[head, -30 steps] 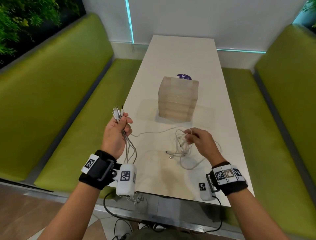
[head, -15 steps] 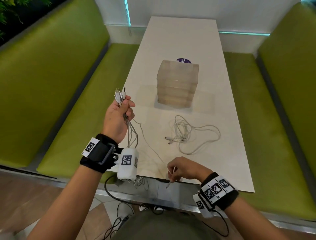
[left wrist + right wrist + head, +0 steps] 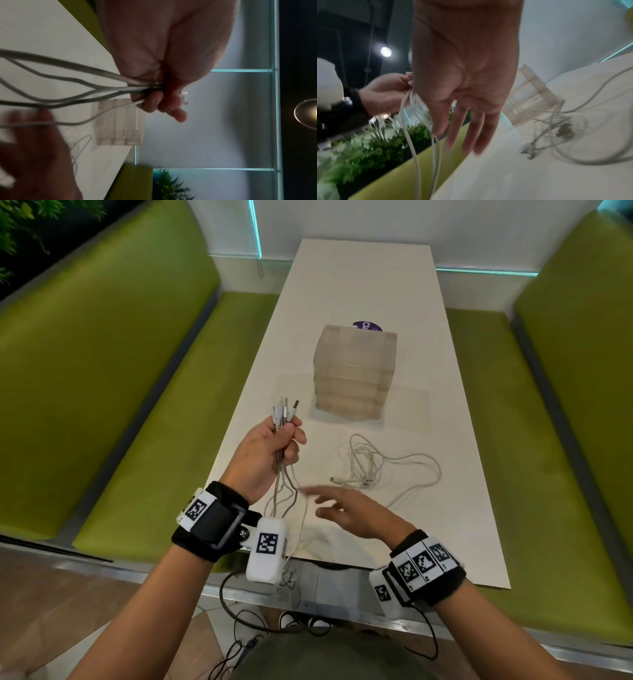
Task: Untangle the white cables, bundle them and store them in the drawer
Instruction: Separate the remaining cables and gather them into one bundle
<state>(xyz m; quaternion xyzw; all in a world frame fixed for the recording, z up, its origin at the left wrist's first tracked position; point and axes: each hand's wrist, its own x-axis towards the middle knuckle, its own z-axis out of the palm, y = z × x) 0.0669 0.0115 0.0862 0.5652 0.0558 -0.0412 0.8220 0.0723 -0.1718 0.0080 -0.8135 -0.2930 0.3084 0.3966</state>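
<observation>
While the right hand (image 3: 346, 513) hovers with fingers straight and spread, holding nothing, beside the hanging strands, the main risk is snagging: its fingers could catch a strand and re-knot what is already separated. The strands trail off the near tabletop (image 3: 455, 529) edge, so their weight may drag plug ends out of the grip. The left hand (image 3: 263, 457) is fisted round the gathered cables (image 3: 282, 474), plugs fanned above the fist; thin, smooth, round, limp cords. Farther out the loose tangle (image 3: 373, 467) lies flat on the matte white top, looped on itself; a hard pull would likely tighten it. Beyond stands the drawer unit (image 3: 354, 371), a frosted translucent cube of stacked tiers, all closed.
</observation>
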